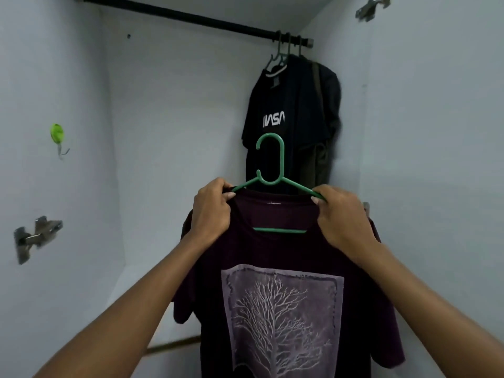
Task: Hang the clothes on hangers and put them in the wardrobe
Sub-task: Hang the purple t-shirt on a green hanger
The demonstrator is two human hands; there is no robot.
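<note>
Hands (275, 214) hold hanger (271, 170) level, hook up.

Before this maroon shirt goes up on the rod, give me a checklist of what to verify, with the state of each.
1. Green hanger sits inside the maroon shirt collar: ok, its lower bar shows through the neck opening.
2. Left hand and right hand grip the shoulders: ok, fingers pinch fabric over the hanger arms.
3. Hook free and upright: ok.
4. Free space on the rod: ok, bare left of the hung clothes.
5. Hook high enough to reach the rod: not ok, it is well below.
6. Shirt's hem hanging straight: cannot tell, it is out of view.
</note>
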